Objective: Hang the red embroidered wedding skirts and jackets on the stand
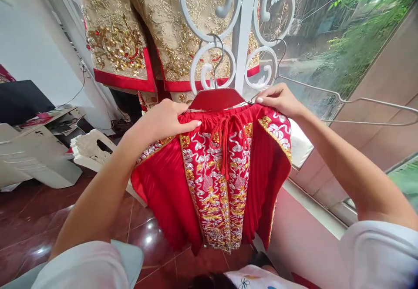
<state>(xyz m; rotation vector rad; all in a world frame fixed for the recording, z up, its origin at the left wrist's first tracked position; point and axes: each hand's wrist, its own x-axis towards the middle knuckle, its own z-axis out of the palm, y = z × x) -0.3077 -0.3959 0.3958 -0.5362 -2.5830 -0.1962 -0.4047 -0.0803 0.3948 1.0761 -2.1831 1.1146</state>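
Note:
A red embroidered skirt (214, 180) with silver and gold patterns hangs in front of me. Its gathered waistband carries a knotted red cord (224, 145). Behind the waistband is a red hanger (215, 99), its metal hook over a curl of the white scrollwork rack (241, 32). My left hand (166, 119) is closed on the left part of the waistband, thumb in front and the other fingers mostly behind. At the right end, my right hand (277, 99) pinches the waistband close to the hanger's edge.
A gold sequined garment (176, 41) with red trim hangs behind the rack. To the right, an unused wire hanger (342, 99) hooks onto the scrollwork before a window (359, 28). A white chair (93, 147), a desk (35, 154) and a dark monitor (24, 102) stand at left.

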